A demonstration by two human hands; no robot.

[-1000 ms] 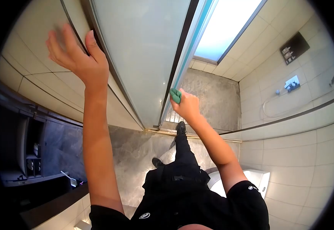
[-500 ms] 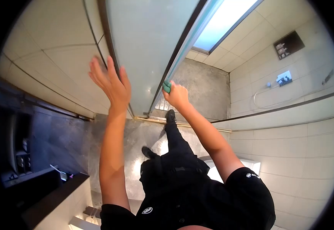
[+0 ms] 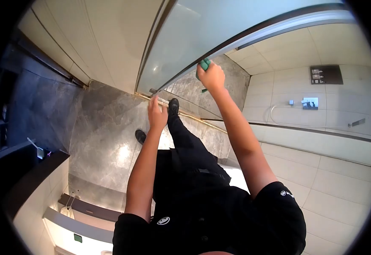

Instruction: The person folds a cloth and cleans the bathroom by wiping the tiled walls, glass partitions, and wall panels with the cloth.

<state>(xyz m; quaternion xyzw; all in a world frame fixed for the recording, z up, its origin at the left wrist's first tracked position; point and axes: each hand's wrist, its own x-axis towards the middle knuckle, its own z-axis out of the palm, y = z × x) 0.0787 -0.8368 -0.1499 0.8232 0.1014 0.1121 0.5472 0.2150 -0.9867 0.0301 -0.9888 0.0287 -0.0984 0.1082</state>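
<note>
My right hand [image 3: 213,77] is closed around a green cloth [image 3: 204,64], at the dark-edged frame of a glass panel [image 3: 189,36]. A small dangling green bit shows below that hand. My left hand [image 3: 157,114] hangs lower, near the panel's bottom corner and above the brass-coloured floor strip [image 3: 185,114]. Its fingers are apart, with nothing visible between them.
A shower control [image 3: 310,103] and a dark wall niche [image 3: 326,75] are at the right. My shoes stand on the grey marble floor [image 3: 96,123] by the strip. A dark-edged counter [image 3: 36,182] is at the left, a white basin at lower left.
My left hand has come down and right from the wall side to near the panel's lower corner. My right hand, still around the cloth, is higher in view. The view has turned.
</note>
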